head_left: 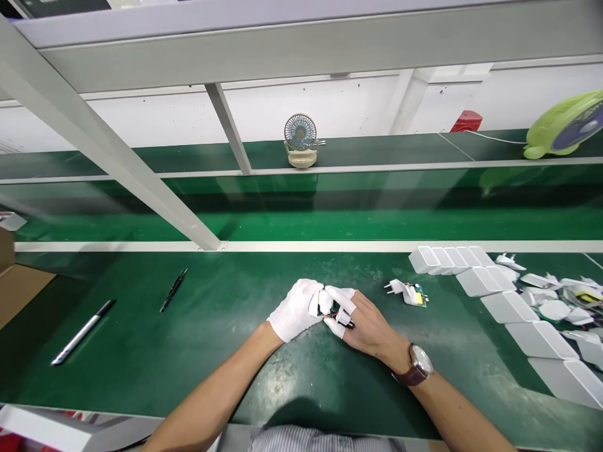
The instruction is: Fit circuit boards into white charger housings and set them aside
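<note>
Surface: left hand beside right hand, clock centre
Pen: 9 o'clock
Circuit board: 3 o'clock
Casings: 2 to 4 o'clock (beyond the board)
Shelf: small fan at 12 o'clock, larger fan at 2

I find no legible text, brand or number. Marks on the green fan, far right of and beyond the right fingers, are unreadable; the watch dial, wristward of them, likewise.
</note>
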Demonstrator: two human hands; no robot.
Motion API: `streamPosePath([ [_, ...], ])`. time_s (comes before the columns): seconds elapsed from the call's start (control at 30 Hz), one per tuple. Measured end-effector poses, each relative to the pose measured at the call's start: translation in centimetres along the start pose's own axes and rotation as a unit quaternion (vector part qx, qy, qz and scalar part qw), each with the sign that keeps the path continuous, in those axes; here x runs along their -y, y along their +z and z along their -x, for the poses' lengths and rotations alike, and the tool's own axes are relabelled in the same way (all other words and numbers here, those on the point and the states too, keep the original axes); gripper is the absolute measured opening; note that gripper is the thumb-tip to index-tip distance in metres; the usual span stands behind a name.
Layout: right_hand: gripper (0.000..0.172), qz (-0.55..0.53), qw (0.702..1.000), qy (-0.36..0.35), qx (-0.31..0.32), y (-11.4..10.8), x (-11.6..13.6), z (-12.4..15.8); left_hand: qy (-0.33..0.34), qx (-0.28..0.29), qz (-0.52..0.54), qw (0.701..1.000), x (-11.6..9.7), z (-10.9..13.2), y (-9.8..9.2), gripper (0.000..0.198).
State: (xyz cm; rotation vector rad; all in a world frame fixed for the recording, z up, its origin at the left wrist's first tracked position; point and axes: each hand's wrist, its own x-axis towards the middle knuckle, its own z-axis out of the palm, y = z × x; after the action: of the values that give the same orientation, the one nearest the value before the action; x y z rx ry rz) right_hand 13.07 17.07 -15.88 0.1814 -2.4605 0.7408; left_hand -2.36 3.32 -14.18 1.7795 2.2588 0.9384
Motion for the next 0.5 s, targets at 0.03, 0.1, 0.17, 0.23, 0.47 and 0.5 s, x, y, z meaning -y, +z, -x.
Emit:
streamPosePath([
  [0.03, 0.074, 0.0, 1.0, -0.003, -0.004, 0.1, 0.1, 0.0, 0.0, 0.01, 0.001, 1.0, -0.1, -0.1, 0.0, 0.023],
  [0.1, 0.073, -0.002, 1.0, -0.001, -0.011, 0.1, 0.3, -0.1, -0.003, 0.028, 0.004, 1.0, 0.0, 0.0, 0.1, 0.023],
  [0.17, 0.07, -0.016, 1.0, 0.012, -0.015, -0.1, 0.5, -0.2, -0.011, 0.022, 0.007, 1.0, 0.3, 0.4, 0.4, 0.015],
  [0.23, 0.064, -0.054, 0.998, 0.042, -0.008, -0.6, 0.6, -0.2, -0.016, -0.018, 0.009, 1.0, 0.8, 0.9, 0.6, 0.034],
  [0.47, 0.035, -0.18, 0.976, 0.118, -0.026, -0.7, 0.0, 0.0, -0.07, -0.013, 0.185, 0.98, 1.2, 1.5, -0.9, 0.028],
  [0.5, 0.035, -0.173, 0.977, 0.114, -0.042, -0.4, 0.0, 0.0, -0.104, 0.002, 0.236, 0.966, 1.0, 1.5, -1.2, 0.028],
])
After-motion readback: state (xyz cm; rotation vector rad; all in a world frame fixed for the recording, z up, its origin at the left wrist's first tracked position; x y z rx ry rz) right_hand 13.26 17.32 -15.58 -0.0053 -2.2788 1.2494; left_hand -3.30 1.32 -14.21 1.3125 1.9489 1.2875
